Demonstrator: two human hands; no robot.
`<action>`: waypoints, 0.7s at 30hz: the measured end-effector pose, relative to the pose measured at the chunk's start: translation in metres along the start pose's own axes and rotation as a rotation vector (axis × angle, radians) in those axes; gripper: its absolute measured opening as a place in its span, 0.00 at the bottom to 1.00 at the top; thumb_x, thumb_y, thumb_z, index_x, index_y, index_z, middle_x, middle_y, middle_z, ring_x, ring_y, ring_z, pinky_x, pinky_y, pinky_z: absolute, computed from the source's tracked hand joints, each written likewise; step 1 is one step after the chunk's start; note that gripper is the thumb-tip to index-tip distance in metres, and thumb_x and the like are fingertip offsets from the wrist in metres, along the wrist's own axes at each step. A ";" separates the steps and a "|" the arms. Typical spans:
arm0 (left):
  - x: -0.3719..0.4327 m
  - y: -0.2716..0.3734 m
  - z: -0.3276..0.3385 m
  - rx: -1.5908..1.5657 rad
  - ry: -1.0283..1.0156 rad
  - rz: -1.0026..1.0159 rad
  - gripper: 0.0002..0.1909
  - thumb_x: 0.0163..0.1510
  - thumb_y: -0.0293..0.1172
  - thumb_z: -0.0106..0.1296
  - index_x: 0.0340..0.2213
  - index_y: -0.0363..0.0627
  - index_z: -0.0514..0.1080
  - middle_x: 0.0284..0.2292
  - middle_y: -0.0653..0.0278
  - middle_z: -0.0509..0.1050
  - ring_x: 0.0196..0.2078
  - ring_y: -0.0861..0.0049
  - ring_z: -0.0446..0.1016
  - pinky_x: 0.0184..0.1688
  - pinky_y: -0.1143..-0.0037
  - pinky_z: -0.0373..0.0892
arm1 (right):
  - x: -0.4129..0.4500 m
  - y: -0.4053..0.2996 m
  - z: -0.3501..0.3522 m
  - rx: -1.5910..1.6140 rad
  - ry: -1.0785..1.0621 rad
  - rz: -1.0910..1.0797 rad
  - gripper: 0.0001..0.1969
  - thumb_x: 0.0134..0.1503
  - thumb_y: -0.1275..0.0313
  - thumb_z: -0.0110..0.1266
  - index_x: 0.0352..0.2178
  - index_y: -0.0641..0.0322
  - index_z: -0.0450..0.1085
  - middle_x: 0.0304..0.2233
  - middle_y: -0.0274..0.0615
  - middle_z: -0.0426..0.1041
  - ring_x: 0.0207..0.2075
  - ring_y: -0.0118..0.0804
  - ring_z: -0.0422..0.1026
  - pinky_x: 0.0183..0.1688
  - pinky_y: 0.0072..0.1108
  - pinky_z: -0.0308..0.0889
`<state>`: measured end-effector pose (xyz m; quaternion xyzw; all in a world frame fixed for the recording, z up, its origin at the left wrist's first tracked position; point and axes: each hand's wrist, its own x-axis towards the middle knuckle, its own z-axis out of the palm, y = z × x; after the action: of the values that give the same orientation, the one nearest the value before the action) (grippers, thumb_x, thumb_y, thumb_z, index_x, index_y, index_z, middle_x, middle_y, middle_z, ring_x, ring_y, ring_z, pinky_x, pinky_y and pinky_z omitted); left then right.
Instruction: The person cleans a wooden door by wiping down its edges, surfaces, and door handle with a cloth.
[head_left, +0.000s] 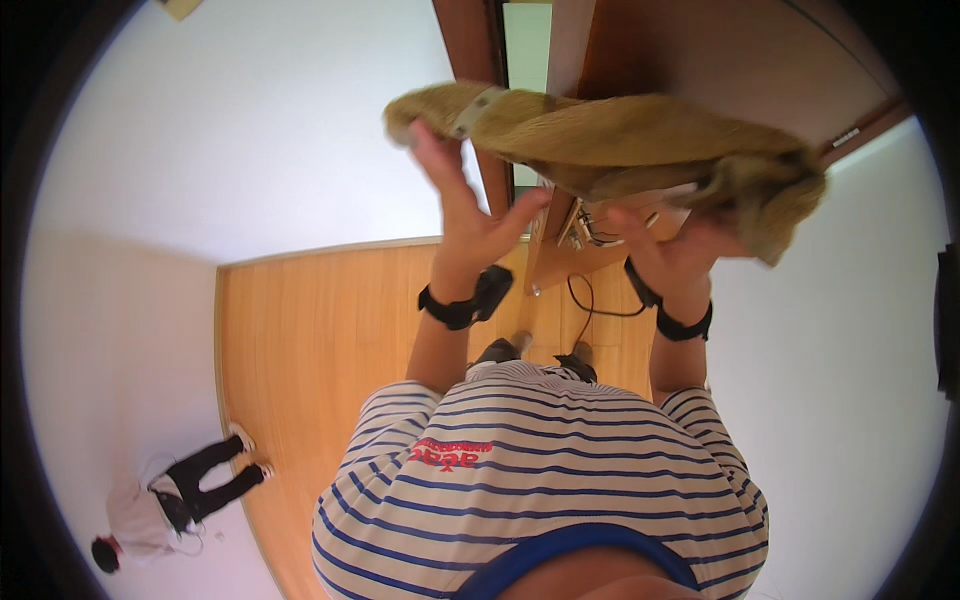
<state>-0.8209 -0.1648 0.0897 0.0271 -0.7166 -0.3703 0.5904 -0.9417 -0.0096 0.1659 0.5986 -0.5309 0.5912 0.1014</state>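
A tan-brown cloth (622, 139) with a pale grey strip near its left end stretches sideways in front of me, bunched and folded at the right. My right hand (690, 244) holds this bunched end, its fingers partly hidden in the folds. At the other end, my left hand (472, 221) touches the cloth with its fingers while the thumb stands apart; whether it grips is unclear. Each wrist wears a black strap with a small black device, such as the left one (493, 292).
Beyond the cloth is a reddish-brown wooden panel (720, 60). Below it, a wooden piece of furniture (551, 266) carries metal fittings or cables. A black cable (592, 311) loops over the wood floor (322, 322) near my feet. A person (180, 495) stands by the left wall.
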 end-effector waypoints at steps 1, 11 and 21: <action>0.019 0.013 0.013 -0.048 -0.043 0.014 0.58 0.42 0.34 0.64 0.59 0.34 0.31 0.57 0.47 0.44 0.59 0.55 0.49 0.59 0.63 0.50 | 0.009 0.004 -0.001 -0.008 0.001 0.000 0.20 0.44 0.70 0.64 0.38 0.67 0.69 0.37 0.46 0.73 0.38 0.43 0.72 0.40 0.25 0.66; 0.002 -0.044 0.017 0.364 -0.071 -0.165 0.16 0.47 0.29 0.50 0.39 0.39 0.73 0.48 0.49 0.65 0.52 0.52 0.61 0.55 0.63 0.58 | -0.027 0.079 0.095 -0.133 -0.120 0.305 0.22 0.58 0.63 0.45 0.44 0.75 0.59 0.42 0.65 0.63 0.42 0.64 0.61 0.46 0.39 0.58; -0.038 -0.086 -0.008 0.447 -0.183 -0.294 0.13 0.48 0.28 0.46 0.37 0.41 0.74 0.48 0.46 0.64 0.51 0.47 0.60 0.53 0.61 0.59 | -0.086 0.122 0.139 -0.167 -0.240 0.504 0.21 0.58 0.65 0.43 0.44 0.76 0.58 0.41 0.65 0.62 0.43 0.62 0.61 0.46 0.39 0.57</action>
<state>-0.8364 -0.2132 0.0105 0.2266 -0.8192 -0.2859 0.4425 -0.9278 -0.1198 -0.0053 0.5033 -0.7178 0.4769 -0.0633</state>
